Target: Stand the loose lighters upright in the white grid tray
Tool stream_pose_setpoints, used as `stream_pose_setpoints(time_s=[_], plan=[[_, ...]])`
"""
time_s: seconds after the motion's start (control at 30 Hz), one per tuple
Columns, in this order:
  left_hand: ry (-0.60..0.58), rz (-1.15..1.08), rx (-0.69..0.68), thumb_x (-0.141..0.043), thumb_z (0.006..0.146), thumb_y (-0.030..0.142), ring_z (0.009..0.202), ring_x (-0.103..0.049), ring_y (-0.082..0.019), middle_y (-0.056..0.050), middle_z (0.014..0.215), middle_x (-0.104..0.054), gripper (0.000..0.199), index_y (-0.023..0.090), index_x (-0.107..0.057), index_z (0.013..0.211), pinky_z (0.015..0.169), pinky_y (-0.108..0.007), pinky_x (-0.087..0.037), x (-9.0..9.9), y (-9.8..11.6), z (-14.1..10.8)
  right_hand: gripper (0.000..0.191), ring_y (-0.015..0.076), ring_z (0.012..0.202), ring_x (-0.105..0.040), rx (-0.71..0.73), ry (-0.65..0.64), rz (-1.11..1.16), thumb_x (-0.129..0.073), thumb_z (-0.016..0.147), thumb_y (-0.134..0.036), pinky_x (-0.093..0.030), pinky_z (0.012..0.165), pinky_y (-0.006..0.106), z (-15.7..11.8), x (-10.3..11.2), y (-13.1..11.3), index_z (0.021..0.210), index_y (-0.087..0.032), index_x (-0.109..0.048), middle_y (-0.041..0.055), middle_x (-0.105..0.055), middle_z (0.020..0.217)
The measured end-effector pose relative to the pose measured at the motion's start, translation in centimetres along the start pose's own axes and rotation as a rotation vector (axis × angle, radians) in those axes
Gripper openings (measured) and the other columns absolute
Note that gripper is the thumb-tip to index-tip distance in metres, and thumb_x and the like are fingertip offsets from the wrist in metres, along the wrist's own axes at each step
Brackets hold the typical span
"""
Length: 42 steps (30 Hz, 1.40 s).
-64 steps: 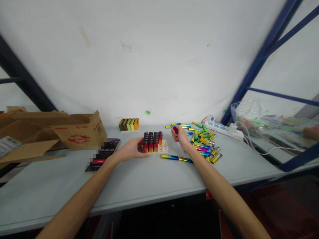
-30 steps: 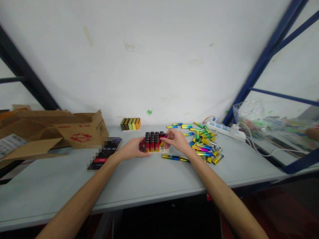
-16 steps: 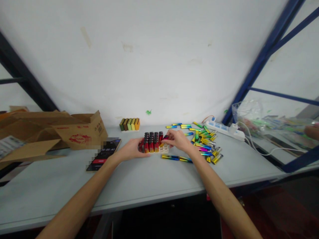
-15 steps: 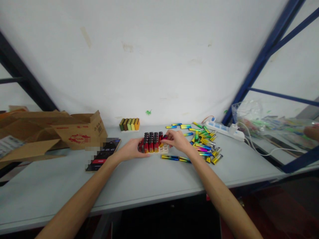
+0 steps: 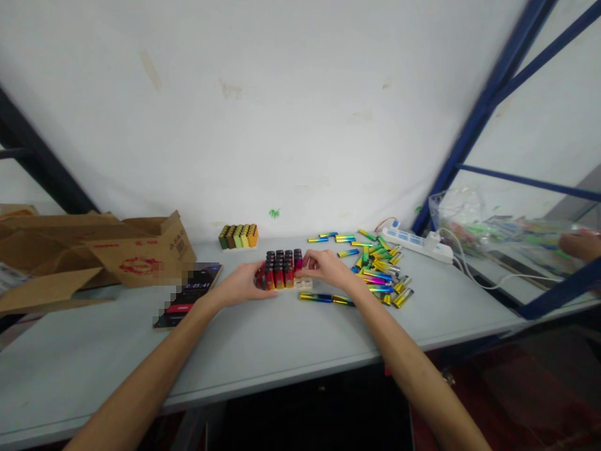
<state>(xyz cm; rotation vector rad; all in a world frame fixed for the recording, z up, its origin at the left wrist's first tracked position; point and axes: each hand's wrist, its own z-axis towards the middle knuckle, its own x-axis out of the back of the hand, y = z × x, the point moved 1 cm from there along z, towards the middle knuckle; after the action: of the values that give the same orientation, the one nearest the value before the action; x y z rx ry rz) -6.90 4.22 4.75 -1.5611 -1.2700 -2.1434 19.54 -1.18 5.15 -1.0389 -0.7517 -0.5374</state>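
Several red cylinders with black tops (image 5: 278, 273) stand upright in rows in a white holder (image 5: 304, 284), whose right end shows open slots. Around the left side of the rows curls my left hand (image 5: 247, 282), fingers wrapped on the outer cylinders. My right hand (image 5: 323, 265) is at the right of the rows, fingertips by the rear cylinders; whether it grips one is too small to tell. Loose shiny yellow, green and blue cylinders (image 5: 375, 263) lie in a pile to the right, and two lie end to end (image 5: 315, 297) in front of the holder.
A second filled holder (image 5: 238, 237) stands near the wall. To the left are an open cardboard box (image 5: 154, 252) and a phone (image 5: 192, 294). A white power strip (image 5: 417, 243) and plastic bags (image 5: 498, 228) lie right. Another person's hand (image 5: 580, 246) shows at the right edge.
The dark-topped cylinder at my right fingertips now appears to stand among the others, and the fingers have spread slightly. The whole view has shifted a little.
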Motion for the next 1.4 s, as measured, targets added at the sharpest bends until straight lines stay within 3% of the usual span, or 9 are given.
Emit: stream_pose_setpoints(time_s=[0.07,0.2,0.3,0.43,0.57,0.77,0.97,1.13,1.4], plan=[[0.003,0.003,0.007,-0.078,0.068,0.061,0.072,-0.062,-0.021,-0.002,0.082,-0.071,0.056,0.017,-0.066,0.101,0.064,-0.029,-0.046,0.1,0.2,0.0,0.028,0.0154,0.067,-0.065,-0.002,-0.024,0.024,-0.075,0.089,-0.044,-0.046,0.064,0.025,-0.5,1.7,0.5,0.098,-0.018,-0.071,0.0018,-0.072,0.077],[0.007,-0.011,0.003,-0.079,0.067,0.059,0.071,-0.061,-0.020,-0.002,0.081,-0.070,0.053,0.017,-0.066,0.097,0.063,-0.028,-0.045,0.1,0.2,-0.1,0.017,0.0198,0.079,-0.070,-0.083,0.136,-0.038,-0.068,0.093,-0.036,-0.050,0.072,0.030,-3.4,6.9,1.7,0.094,-0.020,-0.074,0.0053,-0.076,0.087],[0.006,0.000,0.007,-0.078,0.068,0.061,0.071,-0.061,-0.021,-0.002,0.081,-0.069,0.053,0.018,-0.065,0.095,0.062,-0.028,-0.045,0.0,0.1,-0.1,0.013,0.0221,0.076,-0.069,-0.143,0.088,-0.162,-0.070,0.090,-0.033,-0.051,0.071,0.033,-6.9,9.8,3.2,0.089,-0.021,-0.076,0.0061,-0.077,0.086],[-0.008,-0.008,0.018,-0.078,0.068,0.061,0.072,-0.062,-0.021,-0.002,0.082,-0.070,0.054,0.017,-0.065,0.097,0.063,-0.029,-0.046,0.0,0.1,0.1,0.014,0.0240,0.080,-0.069,-0.210,-0.037,-0.292,-0.070,0.090,-0.030,-0.051,0.076,0.035,-11.0,10.4,5.4,0.090,-0.020,-0.079,0.0099,-0.077,0.092],[-0.006,-0.009,0.019,-0.079,0.068,0.058,0.073,-0.062,-0.022,-0.003,0.085,-0.071,0.053,0.017,-0.065,0.098,0.064,-0.030,-0.047,0.1,0.2,0.1,0.021,0.0243,0.084,-0.068,-0.230,-0.101,-0.367,-0.065,0.094,-0.035,-0.051,0.078,0.035,-12.2,9.3,6.8,0.095,-0.019,-0.078,0.0113,-0.074,0.095],[-0.011,-0.011,0.005,-0.077,0.070,0.061,0.071,-0.061,-0.021,-0.003,0.084,-0.070,0.053,0.017,-0.064,0.097,0.061,-0.029,-0.045,0.1,0.3,-0.1,0.020,0.0244,0.091,-0.066,-0.191,-0.053,-0.320,-0.063,0.095,-0.038,-0.052,0.083,0.036,-11.7,9.7,7.2,0.095,-0.019,-0.071,0.0110,-0.072,0.099],[-0.013,-0.033,-0.005,-0.078,0.070,0.060,0.074,-0.062,-0.021,-0.003,0.088,-0.071,0.053,0.018,-0.063,0.099,0.063,-0.028,-0.047,0.0,0.1,0.0,0.040,0.0197,0.069,-0.064,-0.237,0.283,0.137,-0.067,0.090,-0.058,-0.051,0.061,0.031,-10.3,10.9,5.7,0.104,-0.021,-0.063,0.0051,-0.071,0.082],[0.008,-0.004,0.002,-0.079,0.067,0.061,0.069,-0.061,-0.020,-0.001,0.080,-0.069,0.052,0.018,-0.064,0.093,0.061,-0.028,-0.044,0.1,0.1,0.0,0.043,0.0139,0.065,-0.057,-0.223,0.531,0.528,-0.076,0.081,-0.057,-0.047,0.057,0.026,-5.9,9.3,4.3,0.104,-0.021,-0.070,0.0015,-0.067,0.080],[0.007,0.019,-0.012,-0.078,0.069,0.062,0.073,-0.062,-0.022,-0.002,0.084,-0.070,0.055,0.018,-0.064,0.099,0.063,-0.028,-0.044,0.0,-0.2,0.0,0.045,0.0185,0.094,-0.069,-0.161,0.439,1.004,-0.075,0.079,-0.063,-0.057,0.076,0.030,1.4,5.2,0.6,0.097,-0.025,-0.058,0.0044,-0.071,0.112]])
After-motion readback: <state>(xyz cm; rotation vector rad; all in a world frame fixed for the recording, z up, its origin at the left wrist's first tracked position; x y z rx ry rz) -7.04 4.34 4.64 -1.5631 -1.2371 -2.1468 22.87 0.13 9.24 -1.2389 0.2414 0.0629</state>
